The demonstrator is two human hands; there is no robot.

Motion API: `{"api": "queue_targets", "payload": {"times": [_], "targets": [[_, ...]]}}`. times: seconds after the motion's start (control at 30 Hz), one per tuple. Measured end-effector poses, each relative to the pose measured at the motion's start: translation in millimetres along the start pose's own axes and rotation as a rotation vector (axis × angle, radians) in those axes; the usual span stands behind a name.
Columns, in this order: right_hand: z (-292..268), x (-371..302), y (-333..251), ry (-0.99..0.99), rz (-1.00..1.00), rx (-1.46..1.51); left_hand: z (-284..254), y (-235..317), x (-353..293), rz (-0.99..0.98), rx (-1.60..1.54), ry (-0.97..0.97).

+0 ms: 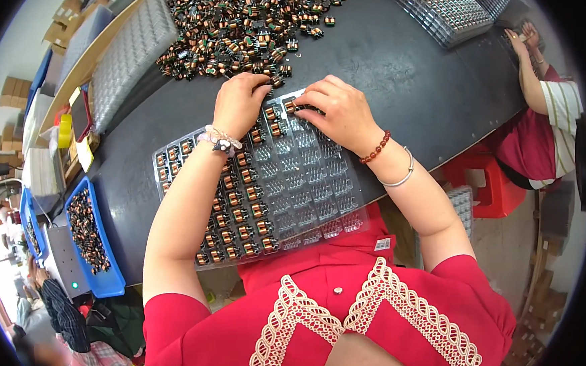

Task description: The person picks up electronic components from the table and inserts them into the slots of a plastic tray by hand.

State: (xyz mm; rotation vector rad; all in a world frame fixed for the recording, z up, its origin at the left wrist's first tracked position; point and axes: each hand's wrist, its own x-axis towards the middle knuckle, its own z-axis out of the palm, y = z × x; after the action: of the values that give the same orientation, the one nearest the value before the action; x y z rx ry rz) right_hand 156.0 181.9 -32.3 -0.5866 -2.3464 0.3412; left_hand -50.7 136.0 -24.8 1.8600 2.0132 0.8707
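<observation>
A clear plastic tray [294,203] with rows of small pockets lies at the table's front edge. Copper-wound coils [233,197] fill its left columns, while most pockets on the right hold none. At the tray's far edge my right hand [342,113] pinches one coil [290,106] between thumb and fingers, over a pocket in the top row. My left hand [238,106] is just beyond the tray's far edge, thumb and fingers closed on another coil [275,82]. Its fingertips are at the near fringe of a large loose heap of coils [243,32].
Stacked clear trays [440,6] stand at the far right, with another person's hands [522,38] beside them. More trays [134,58] lean along the left. A blue bin of coils [114,281] sits at the left edge; a red stool [491,187] is at right.
</observation>
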Motion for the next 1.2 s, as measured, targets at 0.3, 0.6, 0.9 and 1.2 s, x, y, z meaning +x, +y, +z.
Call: {"api": "queue_targets", "payload": {"times": [0.3,0.6,0.9,1.2], "targets": [[-5,-4,4,0.032,-0.047,0.08,-18,-11,-16,0.091,-0.092,-0.072],[-1,-3,4,0.03,0.015,0.066,-23,-23,-15,-0.29,-0.475,-0.254],[-3,-3,13,0.01,0.046,0.136,-23,-9,-22,-0.224,-0.43,-0.169],[-2,-6,16,0.031,0.041,0.151,7,47,-45,0.209,0.021,0.002]]}}
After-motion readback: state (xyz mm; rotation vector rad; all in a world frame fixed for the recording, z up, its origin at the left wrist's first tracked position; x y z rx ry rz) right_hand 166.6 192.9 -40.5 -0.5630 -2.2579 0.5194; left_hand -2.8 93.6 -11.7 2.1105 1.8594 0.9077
